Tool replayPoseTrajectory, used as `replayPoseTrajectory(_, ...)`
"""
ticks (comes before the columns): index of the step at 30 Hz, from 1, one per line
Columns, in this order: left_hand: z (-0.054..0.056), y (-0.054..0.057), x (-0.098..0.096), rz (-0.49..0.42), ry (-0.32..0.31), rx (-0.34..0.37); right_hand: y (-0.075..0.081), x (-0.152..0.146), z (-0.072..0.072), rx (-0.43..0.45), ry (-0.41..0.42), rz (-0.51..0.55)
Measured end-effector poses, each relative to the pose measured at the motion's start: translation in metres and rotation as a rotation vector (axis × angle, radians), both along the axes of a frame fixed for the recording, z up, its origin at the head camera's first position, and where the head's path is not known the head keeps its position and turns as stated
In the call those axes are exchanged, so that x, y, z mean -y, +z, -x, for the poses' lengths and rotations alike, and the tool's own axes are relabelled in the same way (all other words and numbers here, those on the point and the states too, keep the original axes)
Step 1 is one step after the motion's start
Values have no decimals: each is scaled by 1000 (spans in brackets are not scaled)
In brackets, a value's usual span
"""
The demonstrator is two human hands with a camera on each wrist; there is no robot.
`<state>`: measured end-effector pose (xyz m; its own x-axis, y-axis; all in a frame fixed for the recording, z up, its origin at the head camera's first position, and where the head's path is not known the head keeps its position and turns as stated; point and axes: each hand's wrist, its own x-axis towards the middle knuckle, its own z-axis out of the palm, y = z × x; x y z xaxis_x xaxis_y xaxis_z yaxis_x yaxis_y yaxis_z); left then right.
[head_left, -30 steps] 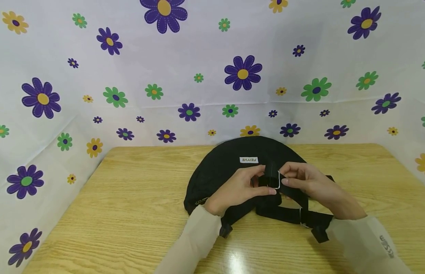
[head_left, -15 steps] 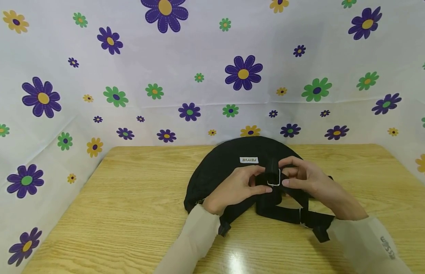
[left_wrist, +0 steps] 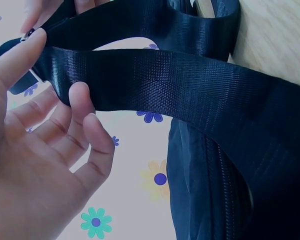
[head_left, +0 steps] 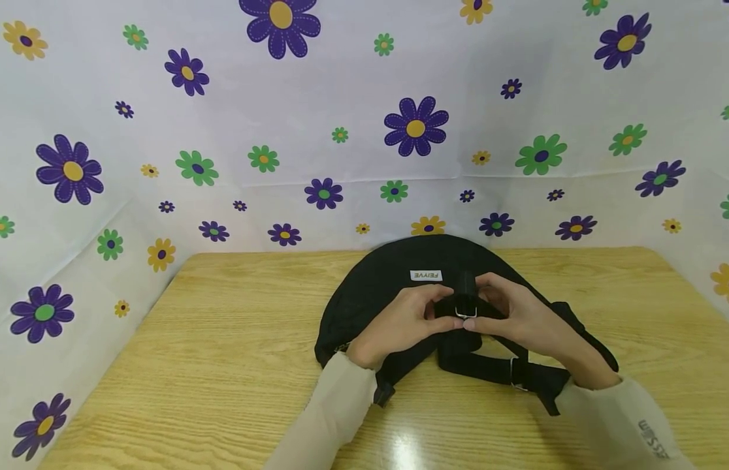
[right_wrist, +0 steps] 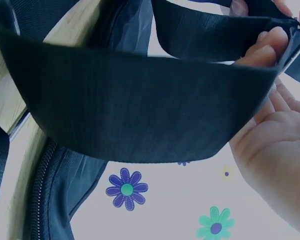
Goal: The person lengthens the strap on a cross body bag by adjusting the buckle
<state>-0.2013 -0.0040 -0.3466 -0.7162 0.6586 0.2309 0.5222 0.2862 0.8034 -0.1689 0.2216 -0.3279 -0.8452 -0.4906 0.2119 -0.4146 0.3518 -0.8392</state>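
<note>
A black half-moon bag (head_left: 364,297) with a white label (head_left: 426,275) lies on the table. Above its front, both hands work at a metal buckle (head_left: 466,316) on the black webbing strap (left_wrist: 145,80). My left hand (head_left: 400,323) pinches the strap on the buckle's left side, thumb along the lower edge. From the right, my right hand (head_left: 526,320) grips the strap, its thumb tip right at the buckle. A short strap end (head_left: 466,284) stands up from the buckle. In the right wrist view the webbing (right_wrist: 140,105) loops wide in front of the right hand.
A second metal slider (head_left: 513,373) sits on the strap nearer the table's front. The bag's zipper (left_wrist: 225,190) shows in the left wrist view. Behind the wooden table (head_left: 223,339) hangs a white flowered cloth (head_left: 341,78).
My right hand has shifted left, its thumb now close to the left thumb. The buckle has turned to face forward. Part of the strap now shows beyond the right wrist.
</note>
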Motion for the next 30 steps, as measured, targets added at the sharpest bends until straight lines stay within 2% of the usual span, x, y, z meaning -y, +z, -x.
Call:
replayPoseTrajectory(6, 0, -2, -1, -33, -12, 3, -1, 7, -4, -75, -58, -29)
replayPoseTrajectory(11, -1, -1, -1, -17, -16, -14, -2, 9, -7, -99, -91, -49)
replayPoseTrajectory(18, -1, 0, 2, -13, -38, 40, -1, 5, -8, -147, -116, -111)
replayPoseTrajectory(24, -2, 1, 5, 1, -42, 18, -1, 1, -7, -182, -108, -137)
replayPoseTrajectory(30, -3, 1, 7, 14, -59, -5, -1, -2, -7, -199, -52, -100)
